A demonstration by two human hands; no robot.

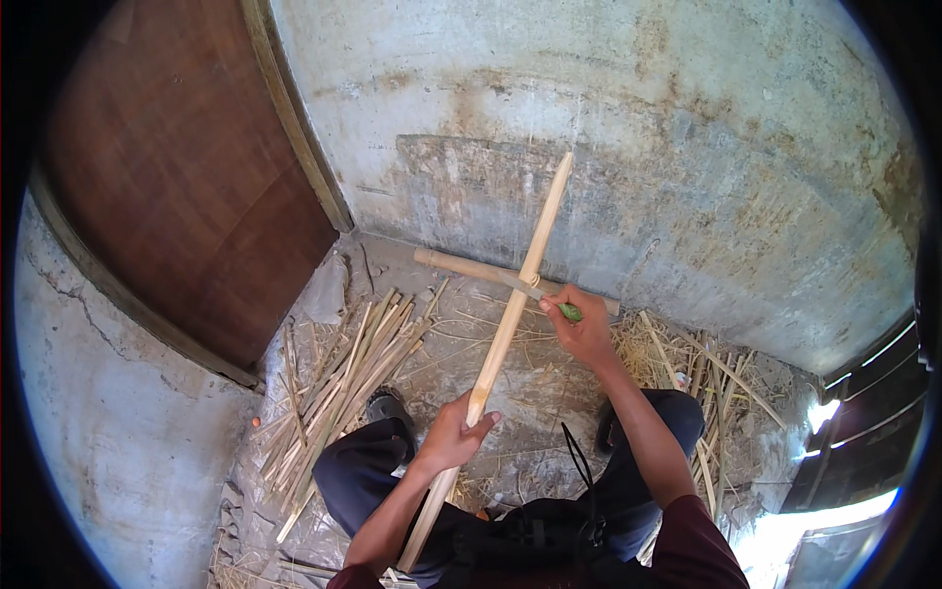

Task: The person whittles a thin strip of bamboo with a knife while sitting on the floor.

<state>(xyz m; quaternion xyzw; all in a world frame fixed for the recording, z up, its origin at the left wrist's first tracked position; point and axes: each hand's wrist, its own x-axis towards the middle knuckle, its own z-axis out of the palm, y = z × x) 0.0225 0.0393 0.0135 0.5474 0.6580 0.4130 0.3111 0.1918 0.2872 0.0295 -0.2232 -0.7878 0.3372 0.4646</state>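
Observation:
A long, pale split-bamboo strip (540, 236) slants from my lap up toward the wall, its far end narrowing to a point. My left hand (453, 437) is closed around its lower part, near a node. In my right hand (581, 326) is a knife (520, 285) with a green handle. The blade lies across the strip, touching it above the middle, and a small curl of shaving shows beside it. Behind them, a thicker bamboo piece (456, 262) lies crosswise near the foot of the wall, partly hidden by the strip and my right hand.
A heap of thin bamboo strips (343, 378) lies left of my legs. More strips and shavings (721, 388) are piled at right. Ahead rises a stained wall (687, 177); a brown door (186, 147) stands at left. Shavings litter the floor between my feet.

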